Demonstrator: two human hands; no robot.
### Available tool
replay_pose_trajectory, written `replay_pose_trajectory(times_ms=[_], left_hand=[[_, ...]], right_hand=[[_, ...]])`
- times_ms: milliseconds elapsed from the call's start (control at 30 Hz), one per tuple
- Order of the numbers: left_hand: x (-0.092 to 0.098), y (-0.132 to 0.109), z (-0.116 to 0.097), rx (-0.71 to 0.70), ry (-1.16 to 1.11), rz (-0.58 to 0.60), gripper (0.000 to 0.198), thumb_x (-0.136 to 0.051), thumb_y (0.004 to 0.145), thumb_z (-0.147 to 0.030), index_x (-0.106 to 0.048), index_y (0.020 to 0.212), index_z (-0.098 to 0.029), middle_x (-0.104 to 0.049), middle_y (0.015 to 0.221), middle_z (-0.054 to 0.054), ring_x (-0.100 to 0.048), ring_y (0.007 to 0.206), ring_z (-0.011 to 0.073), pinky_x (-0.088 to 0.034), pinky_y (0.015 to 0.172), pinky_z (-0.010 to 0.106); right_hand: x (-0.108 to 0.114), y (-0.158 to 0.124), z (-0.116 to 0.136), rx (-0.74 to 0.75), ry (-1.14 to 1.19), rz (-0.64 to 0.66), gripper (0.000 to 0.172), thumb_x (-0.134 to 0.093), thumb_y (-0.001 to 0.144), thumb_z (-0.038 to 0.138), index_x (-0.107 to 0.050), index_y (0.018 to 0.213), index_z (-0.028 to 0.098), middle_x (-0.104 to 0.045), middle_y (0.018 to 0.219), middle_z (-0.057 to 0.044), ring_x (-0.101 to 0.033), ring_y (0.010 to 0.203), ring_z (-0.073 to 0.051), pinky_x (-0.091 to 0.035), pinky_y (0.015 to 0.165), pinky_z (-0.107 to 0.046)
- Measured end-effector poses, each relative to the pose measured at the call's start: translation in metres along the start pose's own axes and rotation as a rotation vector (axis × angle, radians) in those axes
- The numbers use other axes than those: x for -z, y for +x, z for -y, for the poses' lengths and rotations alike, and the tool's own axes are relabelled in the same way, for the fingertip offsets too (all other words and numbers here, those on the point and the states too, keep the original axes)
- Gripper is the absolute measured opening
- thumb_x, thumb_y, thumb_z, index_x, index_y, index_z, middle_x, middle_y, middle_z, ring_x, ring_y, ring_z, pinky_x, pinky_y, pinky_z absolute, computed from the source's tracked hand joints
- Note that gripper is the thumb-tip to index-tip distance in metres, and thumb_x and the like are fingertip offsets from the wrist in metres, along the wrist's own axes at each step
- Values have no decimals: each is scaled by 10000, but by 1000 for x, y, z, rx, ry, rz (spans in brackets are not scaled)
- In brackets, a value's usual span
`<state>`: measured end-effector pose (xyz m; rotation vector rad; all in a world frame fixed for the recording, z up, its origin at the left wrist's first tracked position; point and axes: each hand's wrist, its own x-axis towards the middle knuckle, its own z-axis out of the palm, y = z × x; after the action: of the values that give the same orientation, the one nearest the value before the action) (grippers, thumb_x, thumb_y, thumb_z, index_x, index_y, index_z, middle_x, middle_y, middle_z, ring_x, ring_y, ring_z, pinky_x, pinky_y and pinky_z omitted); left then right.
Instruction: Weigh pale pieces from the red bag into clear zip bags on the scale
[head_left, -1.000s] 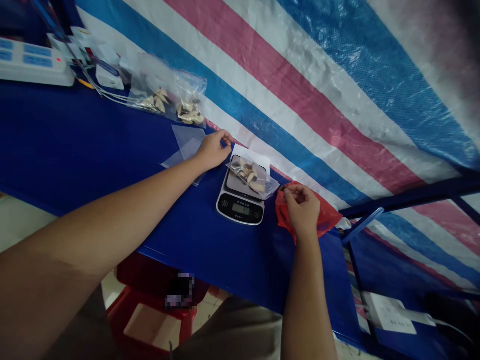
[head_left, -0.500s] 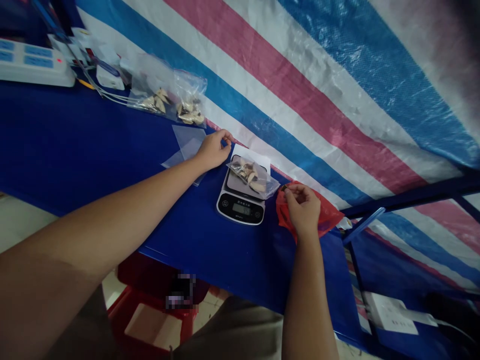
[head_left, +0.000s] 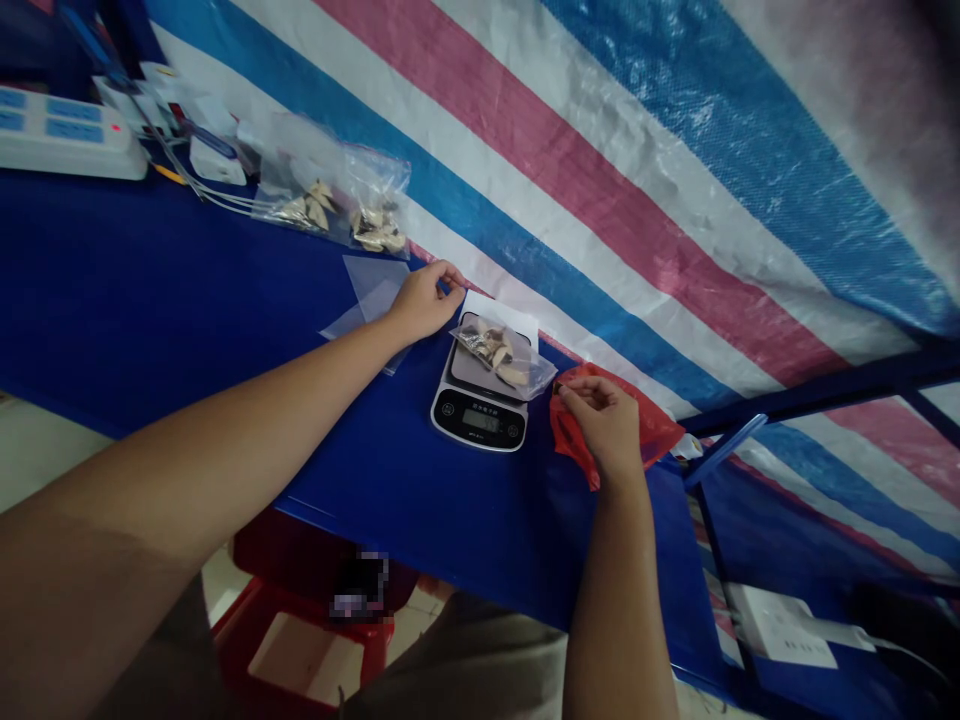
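Observation:
A digital kitchen scale [head_left: 480,425] stands on the blue table. Lying tilted across its pan is a clear plastic bag [head_left: 536,372] with pale, dark-edged dried slices [head_left: 495,350] inside. My left hand [head_left: 426,302] rests just left of the scale, fingers loosely curled, thumb apart, with nothing visible between them. To the scale's right, my right hand [head_left: 606,418] is over a red plastic bag [head_left: 656,425]. Its thumb and fingers pinch together at the bag's mouth, where a small dark piece [head_left: 557,388] shows at the tips. What lies inside the red bag is hidden.
Flat clear bags [head_left: 367,285] lie by my left wrist. Behind are two filled clear bags, one of them this bag of slices [head_left: 379,215], cables and a power strip [head_left: 67,130]. A striped tarp [head_left: 540,150] hangs along the back; a red stool [head_left: 300,650] is below.
My right fingertips have shifted slightly left and down at the red bag's mouth. My left hand and the scale keep their places, apart from a slight camera shift.

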<state>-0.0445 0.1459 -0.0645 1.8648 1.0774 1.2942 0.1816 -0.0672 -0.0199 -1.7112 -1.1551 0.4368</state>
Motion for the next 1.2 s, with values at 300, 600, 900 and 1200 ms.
replay_pose_trajectory(times_ms=[300,600,900,1200], left_hand=[[-7,2,8,-23,-13,18,86,-609,813,-193,-646,886,-219,-710,883,5,-542,648,123,-473,685,280],[-5,1,4,-11,-11,27,79,-603,822,-175,-646,880,-207,-703,883,10,-562,698,132,-475,723,280],[-5,3,8,-20,-5,-31,346,-541,950,-376,-534,1276,-263,-591,1352,92,-518,1275,255,-397,1075,412],[2,2,7,-113,6,-15,624,-625,892,-539,-409,1423,-294,-424,1539,124,-294,1497,305,-324,1145,459]], right_hand=[[-24,-5,12,-60,170,-20,320,-881,610,371,-676,774,187,-725,689,-18,-714,651,-190,-610,677,-335],[-23,-2,10,-105,316,-120,246,-759,706,359,-684,864,186,-748,788,-42,-745,740,-201,-635,719,-358],[13,1,1,9,-492,-382,354,-564,848,458,-590,571,239,-578,545,-40,-576,589,-229,-487,648,-384],[20,-2,-18,-57,-893,-121,291,-538,834,254,-782,987,219,-737,906,-153,-694,847,-325,-500,830,-462]])
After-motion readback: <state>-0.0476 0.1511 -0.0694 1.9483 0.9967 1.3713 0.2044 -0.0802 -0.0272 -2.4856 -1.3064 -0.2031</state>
